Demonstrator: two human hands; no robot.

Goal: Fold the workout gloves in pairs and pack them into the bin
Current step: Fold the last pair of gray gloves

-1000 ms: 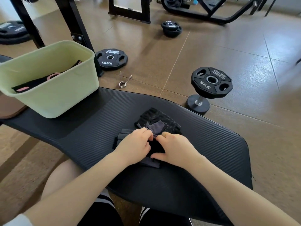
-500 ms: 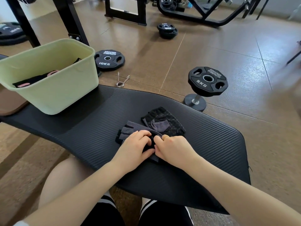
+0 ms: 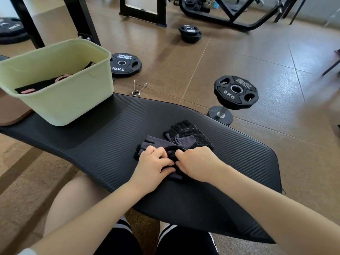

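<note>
Two grey-and-black fingerless workout gloves lie on the black mat (image 3: 103, 144). The near glove (image 3: 152, 143) is under both hands, its finger stubs pointing left. My left hand (image 3: 153, 167) and my right hand (image 3: 196, 165) pinch its cuff between them. The far glove (image 3: 191, 134) lies flat just beyond, mesh side up, touching the near one. The pale green bin (image 3: 60, 100) stands on the mat's far left end and holds black gloves with pink trim (image 3: 46, 83).
A 5 kg plate dumbbell (image 3: 235, 92) stands on the floor past the mat's right part. A 10 kg plate (image 3: 125, 64), a spring collar clip (image 3: 138, 89), more plates (image 3: 190, 33) and black machine frames lie beyond. My knees are under the mat's near edge.
The near glove has been pulled out from under the far glove and shifted left, so its finger end now shows. Both hands stayed on its cuff.
</note>
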